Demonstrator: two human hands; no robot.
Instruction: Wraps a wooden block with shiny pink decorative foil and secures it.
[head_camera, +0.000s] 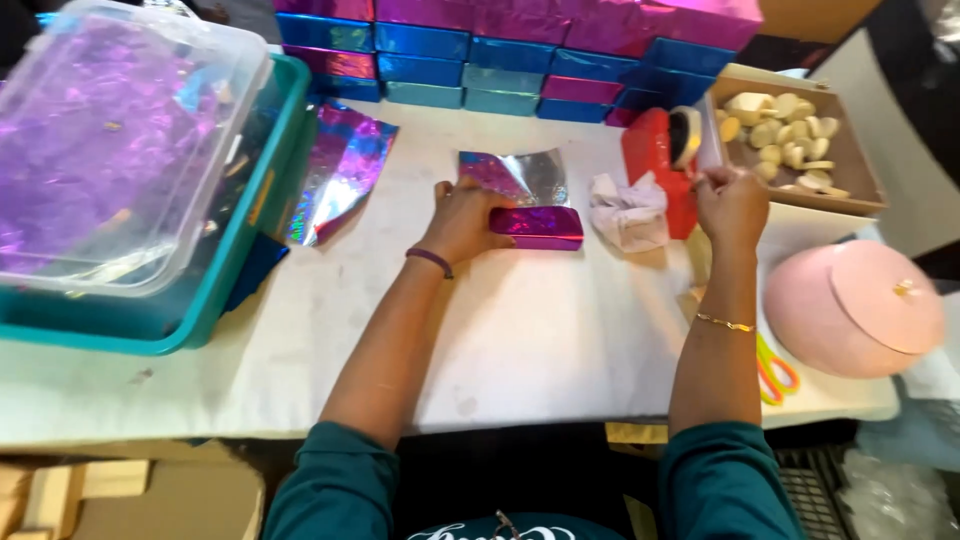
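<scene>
My left hand presses on the left end of a small block wrapped in shiny magenta foil, which lies on the white table. A loose flap of silvery foil sticks up behind the block. My right hand is raised at a red tape dispenser and pinches a strip of clear tape pulled from its roll.
A teal bin holding a clear tub of purple foil sits at the left. A loose foil sheet lies beside it. Stacked blue and magenta wrapped blocks line the back. Right: a cardboard tray of pale pieces, crumpled tissue, pink round box, scissors.
</scene>
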